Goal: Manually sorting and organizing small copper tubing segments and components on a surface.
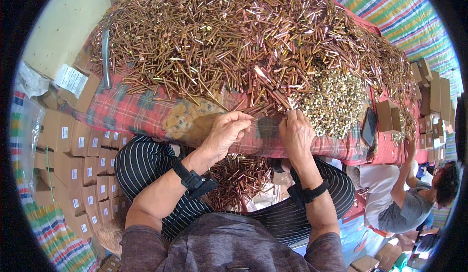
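Observation:
A large heap of thin copper-coloured metal rods [209, 38], some with flat round heads, covers the table. Beside it, to the right, lies a pile of small gold-coloured metal pieces [334, 104]. My left hand [228, 131] is over the cloth's near edge, thumb and forefinger pinched together; what sits at their tips is too small to name. My right hand [297, 131] has its fingers curled down at the border between the rods and the gold pieces. Its fingertips are partly hidden, so I cannot tell what they grip. Loose rods [263, 104] lie between both hands.
The table wears a red plaid cloth [131, 104]. A curved metal bar [106, 52] rests at the heap's left. A dark phone-like slab [369, 126] and an open carton [388, 117] lie right. Stacked cartons [78, 165] stand left; a co-worker [407, 204] sits right. More rods [239, 179] are below.

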A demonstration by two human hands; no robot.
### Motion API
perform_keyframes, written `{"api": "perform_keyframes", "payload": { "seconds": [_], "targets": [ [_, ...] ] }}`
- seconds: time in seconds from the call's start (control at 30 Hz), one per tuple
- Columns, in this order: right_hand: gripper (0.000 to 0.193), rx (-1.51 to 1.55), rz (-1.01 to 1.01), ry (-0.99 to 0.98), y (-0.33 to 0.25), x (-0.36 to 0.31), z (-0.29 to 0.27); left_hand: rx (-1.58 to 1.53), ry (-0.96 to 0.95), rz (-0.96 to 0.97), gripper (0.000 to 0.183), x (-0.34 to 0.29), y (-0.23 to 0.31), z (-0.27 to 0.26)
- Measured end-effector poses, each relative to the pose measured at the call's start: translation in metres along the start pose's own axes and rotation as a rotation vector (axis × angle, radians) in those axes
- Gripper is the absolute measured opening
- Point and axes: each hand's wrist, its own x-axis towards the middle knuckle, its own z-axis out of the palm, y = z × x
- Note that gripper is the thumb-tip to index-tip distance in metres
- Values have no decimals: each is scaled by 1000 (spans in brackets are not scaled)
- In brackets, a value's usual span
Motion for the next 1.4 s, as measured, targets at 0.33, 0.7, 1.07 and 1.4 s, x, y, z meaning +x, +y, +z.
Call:
{"api": "perform_keyframes", "payload": {
  "seconds": [0.33, 0.7, 1.07, 1.4],
  "targets": [
    [10, 1420, 462, -286, -28, -11, -21, 37, -32, -6, 12, -4, 4, 4],
    [8, 1459, 390, -352, -32, -18, -16, 73, -74, -24, 11, -3, 1, 1],
    [9, 1348, 336, -283, -41, -17, -24, 117, -89, 171, 15, 0, -9, -4],
    [26, 966, 35, -109, -40, -11, -23, 178, -149, 204, 23, -3, -10, -4]
  ]
}}
